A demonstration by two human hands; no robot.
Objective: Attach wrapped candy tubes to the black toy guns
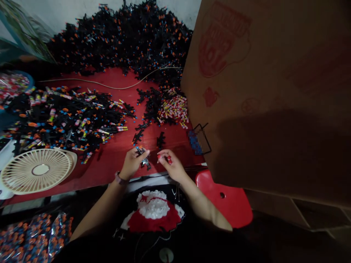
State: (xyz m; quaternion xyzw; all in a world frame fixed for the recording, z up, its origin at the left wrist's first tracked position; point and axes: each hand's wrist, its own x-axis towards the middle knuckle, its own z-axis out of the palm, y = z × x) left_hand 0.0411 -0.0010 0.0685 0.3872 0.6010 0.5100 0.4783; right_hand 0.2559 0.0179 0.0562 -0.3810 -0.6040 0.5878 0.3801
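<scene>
My left hand (133,162) is closed round a small black-and-grey toy gun (144,160), which points away from me over the table's near edge. Facing it, my right hand (171,164) has its fingers curled on small red pieces (169,160), whose kind is too small to make out. A short gap lies between the two hands. Just beyond my right hand, a black toy gun (161,140) rests on the red table (120,146). Beyond my left hand is another black toy gun (138,136).
A heap of black toy guns (123,36) lies against the wall. Toy guns with candy-like tubes (68,113) spread at left, beside a cream fan (41,170). Bright small tubes (175,107) lie at right. A large cardboard box (260,109) bounds the right side, above a red stool (225,204).
</scene>
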